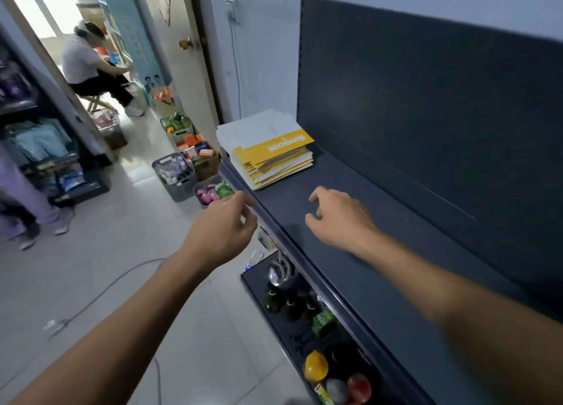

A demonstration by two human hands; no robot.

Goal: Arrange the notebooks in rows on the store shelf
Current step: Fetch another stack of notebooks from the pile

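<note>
On the shelf point(350, 173), yellow notebooks point(275, 154) partly cover a white stack point(254, 127).

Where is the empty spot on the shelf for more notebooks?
The top shelf is bare from the notebook stack back toward you, between front edge and back panel, under the right hand. The lower shelf is crowded with bottles.
</note>
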